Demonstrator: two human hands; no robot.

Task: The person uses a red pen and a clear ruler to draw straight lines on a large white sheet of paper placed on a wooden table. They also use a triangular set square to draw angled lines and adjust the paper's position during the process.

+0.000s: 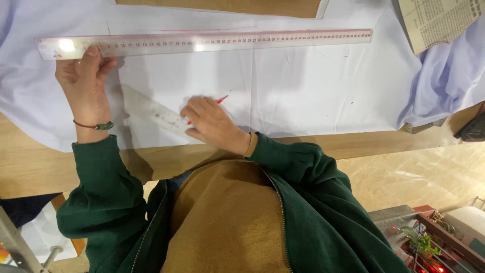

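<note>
The left hand [86, 76] presses fingertips flat on the near edge of a long clear plastic ruler with red markings [202, 43], close to its 9 o'clock end; the fingers are spread, pinning it rather than closed around it. The ruler's long axis runs from 9 to 3 o'clock across the pale white-lilac cloth [303, 96] spread over the light wooden table [374, 144]. The right hand [209, 124] lies at about 5 o'clock from the left, curled shut on a thin red pencil [222, 99] whose tip points toward 1 o'clock, well short of the long ruler. Under this hand lies a shorter clear ruler [151, 111], slanting from 10 to 4 o'clock. A printed paper sheet [439, 20] lies at the 2 o'clock corner. No containers show on the table.
</note>
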